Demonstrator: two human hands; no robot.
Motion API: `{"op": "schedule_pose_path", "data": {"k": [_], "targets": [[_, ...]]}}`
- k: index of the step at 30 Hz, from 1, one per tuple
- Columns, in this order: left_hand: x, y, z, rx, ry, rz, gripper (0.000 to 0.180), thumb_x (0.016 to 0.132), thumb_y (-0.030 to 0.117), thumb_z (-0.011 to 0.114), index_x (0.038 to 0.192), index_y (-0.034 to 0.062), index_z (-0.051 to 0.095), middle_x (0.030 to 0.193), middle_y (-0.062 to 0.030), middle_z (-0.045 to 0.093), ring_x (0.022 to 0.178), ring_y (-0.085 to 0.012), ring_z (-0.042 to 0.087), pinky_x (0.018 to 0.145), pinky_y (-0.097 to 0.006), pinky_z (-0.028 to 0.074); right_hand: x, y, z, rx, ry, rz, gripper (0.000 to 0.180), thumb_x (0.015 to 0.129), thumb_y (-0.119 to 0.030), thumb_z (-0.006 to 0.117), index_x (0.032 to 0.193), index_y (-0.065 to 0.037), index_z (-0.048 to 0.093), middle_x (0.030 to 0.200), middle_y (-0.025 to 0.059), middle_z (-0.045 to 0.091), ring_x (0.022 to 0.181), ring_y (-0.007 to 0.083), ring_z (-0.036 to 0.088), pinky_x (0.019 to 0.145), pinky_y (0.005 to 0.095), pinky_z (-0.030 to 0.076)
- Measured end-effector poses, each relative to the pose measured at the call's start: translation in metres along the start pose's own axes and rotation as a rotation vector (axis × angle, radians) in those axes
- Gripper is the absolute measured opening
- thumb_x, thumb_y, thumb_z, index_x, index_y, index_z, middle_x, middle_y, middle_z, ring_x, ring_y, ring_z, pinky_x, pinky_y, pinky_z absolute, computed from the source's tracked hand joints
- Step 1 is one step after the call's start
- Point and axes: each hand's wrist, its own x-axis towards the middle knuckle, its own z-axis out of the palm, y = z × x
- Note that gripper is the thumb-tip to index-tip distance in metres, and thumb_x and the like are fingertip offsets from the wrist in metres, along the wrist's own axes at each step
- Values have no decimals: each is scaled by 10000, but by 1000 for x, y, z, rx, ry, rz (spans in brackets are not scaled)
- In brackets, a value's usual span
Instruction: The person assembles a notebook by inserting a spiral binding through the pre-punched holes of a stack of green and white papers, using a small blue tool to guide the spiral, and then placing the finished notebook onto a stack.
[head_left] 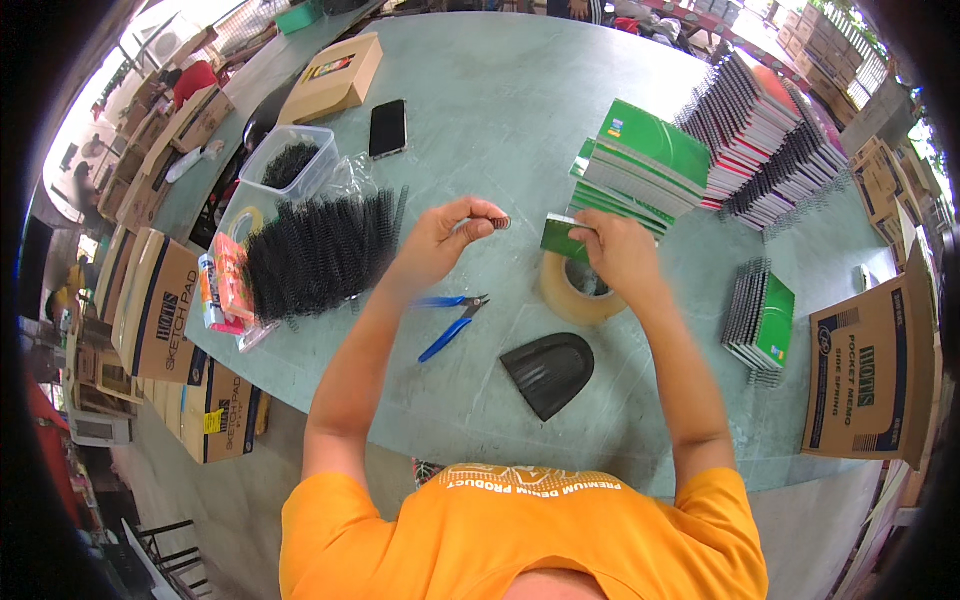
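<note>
Grey-green tbl (470,120) fills most of the view, cardboard boxes (160,305) stacked off its edge at 9 o'clock (clock = tbl centre, 12 = far side). Person in an orange shirt (530,540) is at 6, both forearms reaching in.

L hand (440,240), just W of centre at 9: thumb & index pinching a short dark coil (502,223), its end poking out toward 3; other fingers curled, can't tell exactly how. R hand (620,255), approx. 3: thumb & fingers pressed tog. on a small green notepad (560,234), held near centre w/ its free end toward the coil; the two are apart. Tape roll (575,305) sits under the R hand at 4, partly hidden; can't tell if they touch.

Blue-handled cutters (458,325) at 7–8, jaws apart. Black rounded pad (547,372) at 6. Big pile of black coils (320,250) at 9; clear plastic tub (322,165) w/ more coils at 10. Phone (388,128) btwn 10 & 11, tan box (335,80) just beyond.

Green notebooks (650,150) stacked at 2, taller spiral-bound stacks (750,140) right behind. Smaller green stack (765,320) btwn 3 & 4; open carton (865,370) at 4, nr. tbl edge.
</note>
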Motion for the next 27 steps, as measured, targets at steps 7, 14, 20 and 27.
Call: {"op": "schedule_pose_path", "data": {"k": [7,14,20,27], "targets": [[3,1,9,-112,-78,-6,170,931,157,512,984,29,611,959,-35,636,941,-121,567,849,-272,430,-5,-3,1,45,8,-21,107,804,-169,619,896,-126,655,727,111,643,684,306,618,597,411,465],[2,-6,9,-245,-160,25,207,951,220,494,998,41,585,900,-46,620,922,-135,558,844,-282,425,-7,-9,-8,66,-61,10,181,805,-157,616,977,-149,670,798,102,659,706,292,623,627,383,478],[3,2,12,-350,-154,-193,238,948,258,506,981,39,592,792,-26,570,713,-89,491,659,-238,413,-10,-7,2,82,-7,-8,188,786,-184,638,963,-129,669,746,95,656,696,290,627,625,399,479],[6,0,31,-210,-86,-141,308,941,319,512,939,23,595,727,-9,533,654,-82,453,593,-229,384,-9,-8,4,152,22,-10,182,798,-225,638,957,-145,673,769,88,662,703,284,629,622,393,481]]}}
